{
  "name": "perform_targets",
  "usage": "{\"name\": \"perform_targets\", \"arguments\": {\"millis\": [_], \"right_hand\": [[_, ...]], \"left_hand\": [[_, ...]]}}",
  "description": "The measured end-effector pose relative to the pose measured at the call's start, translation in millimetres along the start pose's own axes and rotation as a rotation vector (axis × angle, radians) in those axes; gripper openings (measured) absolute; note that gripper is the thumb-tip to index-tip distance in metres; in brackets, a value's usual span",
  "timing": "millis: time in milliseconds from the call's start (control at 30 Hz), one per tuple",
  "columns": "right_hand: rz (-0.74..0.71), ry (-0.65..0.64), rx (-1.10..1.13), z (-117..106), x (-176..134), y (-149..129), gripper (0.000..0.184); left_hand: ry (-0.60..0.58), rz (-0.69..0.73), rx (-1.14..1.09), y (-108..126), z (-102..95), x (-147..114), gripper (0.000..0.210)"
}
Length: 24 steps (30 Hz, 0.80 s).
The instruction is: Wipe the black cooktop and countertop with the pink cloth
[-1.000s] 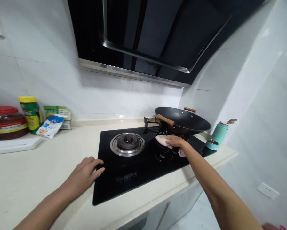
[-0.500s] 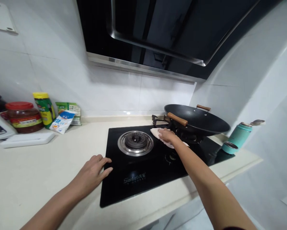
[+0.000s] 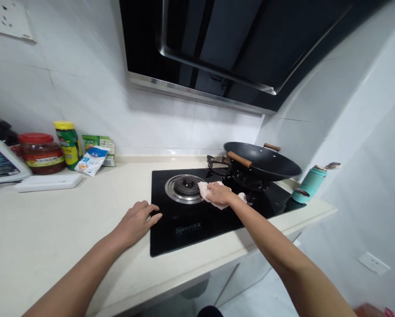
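Note:
My right hand (image 3: pixel 219 194) presses a pale pink cloth (image 3: pixel 203 190) on the black glass gas stove (image 3: pixel 174 240), just right of the left burner (image 3: pixel 187 187). The cloth's edge reaches the burner's metal ring, and part of it is hidden beneath my fingers. At the stove's left edge rests my left hand (image 3: pixel 140 222), fingers spread and holding nothing, its fingertips on the glass. A large black wok (image 3: pixel 266 163) with wooden handles sits over the right burner. Beside it, at the back, lies a loose black pan support (image 3: pixel 217 165).
Along the wall on the left stand a red-lidded jar (image 3: pixel 42 154), a yellow-capped green bottle (image 3: pixel 68 145), seasoning packets (image 3: pixel 92 160), a white jug (image 3: pixel 2 163) and a flat white object (image 3: pixel 48 182). A turquoise container (image 3: pixel 312 184) leans at the far right. The range hood (image 3: pixel 197 48) hangs above.
My right hand has slid the cloth left and toward me, from near the wok to the left burner's ring. My left hand stays at the stove edge. The view has shifted slightly.

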State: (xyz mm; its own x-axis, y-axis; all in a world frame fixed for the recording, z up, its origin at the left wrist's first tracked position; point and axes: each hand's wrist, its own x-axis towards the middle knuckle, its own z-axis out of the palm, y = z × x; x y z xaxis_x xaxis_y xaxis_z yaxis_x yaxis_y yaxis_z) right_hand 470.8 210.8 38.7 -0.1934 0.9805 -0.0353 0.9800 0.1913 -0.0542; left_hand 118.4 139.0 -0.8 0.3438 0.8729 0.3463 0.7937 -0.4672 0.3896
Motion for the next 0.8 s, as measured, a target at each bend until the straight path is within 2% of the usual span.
{"name": "perform_targets", "arguments": {"millis": [167, 333, 433, 500, 567, 800], "right_hand": [[-0.077, 0.064, 0.014, 3, -36, -47, 0.052], [-0.339, 0.138, 0.139, 19, -77, -105, 0.052], [-0.425, 0.155, 0.228, 26, -94, -121, 0.058], [-0.386, 0.164, 0.239, 26, -102, -116, 0.058], [-0.318, 0.180, 0.224, 25, -111, -100, 0.055], [-0.043, 0.179, 0.136, 18, -154, -4, 0.044]], "left_hand": [[-0.028, -0.025, -0.038, -1, -1.2, 3, 0.048], [-0.032, -0.029, -0.055, -8, -2.0, 6, 0.051], [-0.032, -0.010, -0.065, -9, -4.4, 5, 0.051], [-0.028, -0.004, -0.066, -9, -6.3, 5, 0.052], [-0.027, -0.006, -0.061, -8, -7.7, 5, 0.053], [-0.038, -0.012, -0.066, -10, -5.9, 5, 0.057]]}}
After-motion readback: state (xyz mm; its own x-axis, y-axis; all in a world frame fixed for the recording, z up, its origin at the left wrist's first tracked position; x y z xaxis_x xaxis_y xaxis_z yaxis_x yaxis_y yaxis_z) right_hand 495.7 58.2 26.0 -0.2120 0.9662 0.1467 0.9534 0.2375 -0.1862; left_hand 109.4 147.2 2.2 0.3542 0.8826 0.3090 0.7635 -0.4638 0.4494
